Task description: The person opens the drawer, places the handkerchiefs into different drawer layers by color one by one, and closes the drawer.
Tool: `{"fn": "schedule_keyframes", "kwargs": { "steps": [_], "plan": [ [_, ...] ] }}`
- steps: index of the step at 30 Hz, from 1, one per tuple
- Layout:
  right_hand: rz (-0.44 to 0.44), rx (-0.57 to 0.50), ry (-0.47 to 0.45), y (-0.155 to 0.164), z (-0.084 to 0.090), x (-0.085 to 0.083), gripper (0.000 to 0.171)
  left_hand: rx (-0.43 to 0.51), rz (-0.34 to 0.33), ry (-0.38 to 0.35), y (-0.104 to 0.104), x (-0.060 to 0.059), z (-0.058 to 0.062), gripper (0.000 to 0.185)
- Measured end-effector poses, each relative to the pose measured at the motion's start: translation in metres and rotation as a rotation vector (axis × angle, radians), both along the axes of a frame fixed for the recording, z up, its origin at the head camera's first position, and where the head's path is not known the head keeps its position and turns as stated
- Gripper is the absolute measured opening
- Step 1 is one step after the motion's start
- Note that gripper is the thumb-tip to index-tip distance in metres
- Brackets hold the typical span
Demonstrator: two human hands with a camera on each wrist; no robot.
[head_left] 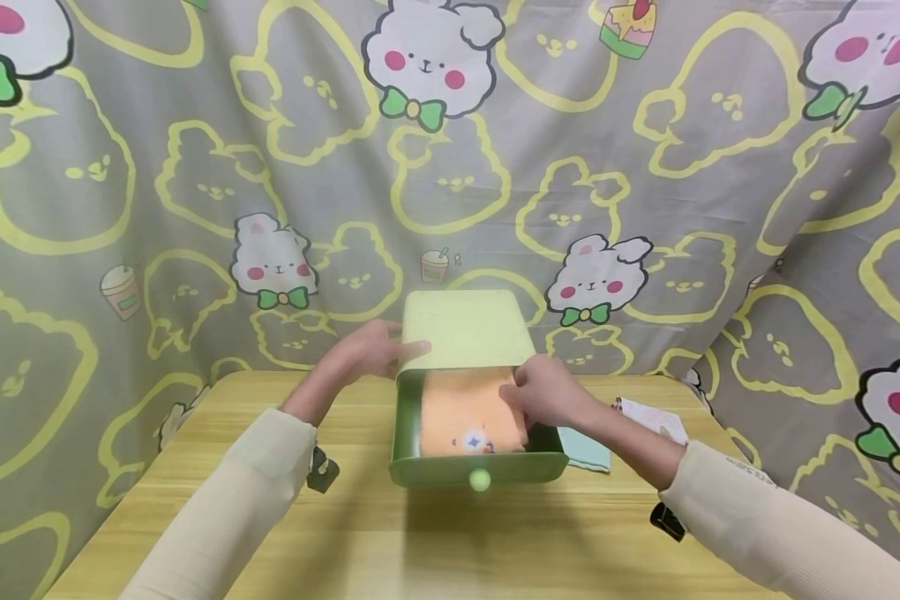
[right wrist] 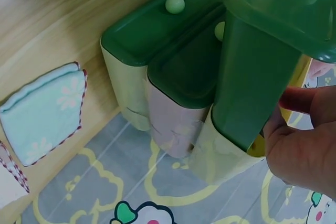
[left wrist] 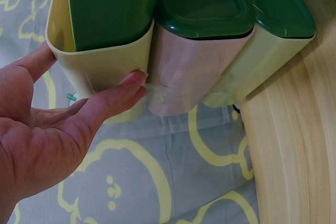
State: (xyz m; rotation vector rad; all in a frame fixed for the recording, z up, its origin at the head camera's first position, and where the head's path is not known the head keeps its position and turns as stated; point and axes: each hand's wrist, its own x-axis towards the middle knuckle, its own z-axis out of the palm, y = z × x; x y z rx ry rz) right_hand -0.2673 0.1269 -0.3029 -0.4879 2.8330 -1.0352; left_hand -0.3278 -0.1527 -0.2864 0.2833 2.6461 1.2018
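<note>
A small stack of drawers [head_left: 467, 329] stands near the far edge of the wooden surface [head_left: 345, 533], close against the patterned cloth backdrop [head_left: 195, 167]. The top drawer [head_left: 477, 467], dark green with a pale round knob [head_left: 480, 479], is pulled out toward the person; its long axis runs from the backdrop toward the near edge. An orange folded cloth [head_left: 468, 421] lies flat inside it.

The left hand [head_left: 378, 350] rests with straight fingers against the pale yellow casing, thumb behind and fingertips [left wrist: 137, 80] on its side wall. The right hand [head_left: 543, 392] lies on the orange cloth at the drawer's right rim, fingers bent onto it; whether they pinch it cannot be told.

Just right of the drawers lie a light blue folded cloth [right wrist: 44, 108] and a white one [head_left: 652, 417]. Bare surface lies open in front of the drawer and to its left.
</note>
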Motion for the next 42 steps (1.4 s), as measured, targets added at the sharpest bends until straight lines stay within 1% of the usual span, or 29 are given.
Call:
{"fn": "schedule_keyframes", "kwargs": {
  "steps": [3,10,13,16,20,23,26,31,34,38,42],
  "plan": [
    [0.004,0.019,0.002,0.0,0.0,0.0,0.044,0.005,0.004,-0.004,0.0,0.0,0.0,0.068],
    [0.012,0.068,-0.024,0.0,0.003,0.001,0.038,0.001,0.005,0.0,0.0,0.0,-0.002,0.07],
    [0.027,0.075,-0.022,0.0,0.004,0.002,0.028,-0.006,0.007,0.004,0.0,0.001,-0.001,0.07],
    [0.048,0.082,-0.011,0.0,0.006,0.004,0.023,-0.019,0.009,0.01,0.0,0.002,-0.001,0.072],
    [0.086,0.12,0.01,0.002,0.011,0.006,0.023,-0.028,0.008,0.015,0.001,0.003,0.0,0.072],
    [0.109,0.122,0.006,0.003,0.016,0.007,0.025,-0.03,0.007,0.015,0.001,0.003,0.001,0.073],
    [0.122,0.073,-0.03,0.004,0.021,0.009,0.03,-0.037,0.008,0.015,0.0,0.003,0.001,0.075],
    [0.11,-0.058,-0.102,0.007,0.027,0.014,0.039,-0.041,0.009,0.012,0.0,0.002,0.001,0.078],
    [0.099,-0.15,-0.14,0.009,0.032,0.022,0.044,-0.044,0.008,0.012,0.0,0.001,0.001,0.079],
    [0.118,-0.264,-0.198,0.012,0.039,0.034,0.05,-0.048,0.011,0.012,0.0,0.002,0.001,0.079],
    [0.143,-0.315,-0.262,0.014,0.043,0.047,0.056,-0.056,0.01,0.013,0.0,0.002,0.001,0.08]
  ]
}}
